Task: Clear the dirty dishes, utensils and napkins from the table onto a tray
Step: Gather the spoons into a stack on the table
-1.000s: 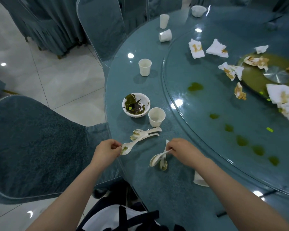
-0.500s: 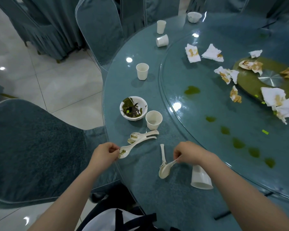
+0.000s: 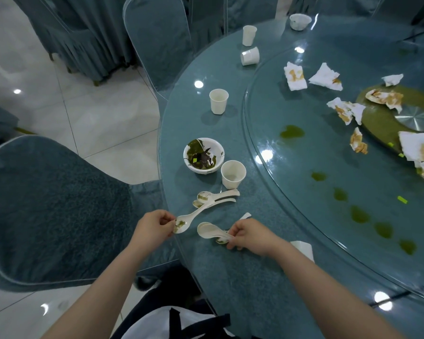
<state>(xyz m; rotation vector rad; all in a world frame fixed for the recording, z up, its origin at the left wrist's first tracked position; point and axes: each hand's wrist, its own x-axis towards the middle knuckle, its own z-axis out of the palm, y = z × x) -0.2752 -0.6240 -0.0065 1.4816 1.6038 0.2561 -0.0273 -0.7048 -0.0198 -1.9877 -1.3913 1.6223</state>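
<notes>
My left hand (image 3: 153, 227) pinches the dirty bowl end of a white spoon (image 3: 194, 215) at the table's near edge; its handle points up and right. My right hand (image 3: 249, 237) grips two stacked white spoons (image 3: 209, 231), their bowls pointing left. Two more dirty spoons (image 3: 214, 198) lie side by side just above. A small white bowl (image 3: 203, 155) with dark green leftovers stands beside a paper cup (image 3: 233, 174). A tipped cup (image 3: 302, 248) lies partly hidden behind my right wrist.
The round teal table (image 3: 206, 277) carries a glass turntable (image 3: 328, 192) with green sauce spots and several stained napkins (image 3: 295, 75). More paper cups (image 3: 218, 101) and a far bowl (image 3: 300, 20) stand along the rim. Covered chairs (image 3: 47, 204) stand at left. No tray is visible.
My right hand has gathered the two loose spoons together and turned them so their bowls point left. The left hand kept its pinch on its spoon. The camera view shifted slightly.
</notes>
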